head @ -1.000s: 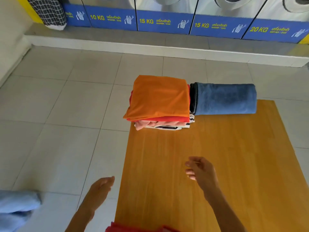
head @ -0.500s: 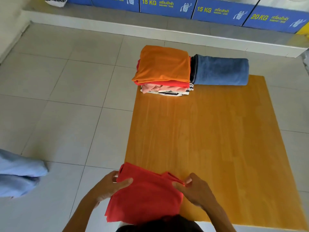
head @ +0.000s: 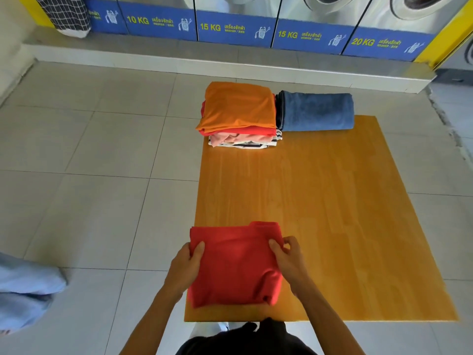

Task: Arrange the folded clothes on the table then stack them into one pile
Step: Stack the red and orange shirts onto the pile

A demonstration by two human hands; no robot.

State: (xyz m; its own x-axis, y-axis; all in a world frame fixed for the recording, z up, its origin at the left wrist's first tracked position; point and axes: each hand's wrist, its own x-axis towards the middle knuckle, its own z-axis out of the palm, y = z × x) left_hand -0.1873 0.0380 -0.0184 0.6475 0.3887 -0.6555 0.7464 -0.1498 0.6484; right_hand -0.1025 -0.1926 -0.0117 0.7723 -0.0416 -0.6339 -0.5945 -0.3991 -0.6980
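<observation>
Both hands hold the folded red shirt (head: 235, 265) at the counter's (head: 332, 213) near left corner: left hand (head: 188, 265) and right hand (head: 289, 260) pinching its sides. The pile (head: 238, 116) and blue towel (head: 316, 111) sit along the far edge, bare wood between.

One table (head: 320, 201), one clothes pile (head: 238, 116), one rolled blue towel (head: 316, 111), one red garment (head: 235, 265), two hands.

Single head-worn wide-angle view, facing forward and steeply down; table (head: 320, 213) fills centre-right of frame, washing machines (head: 230, 24) along the top edge, both hands close at lower centre.
</observation>
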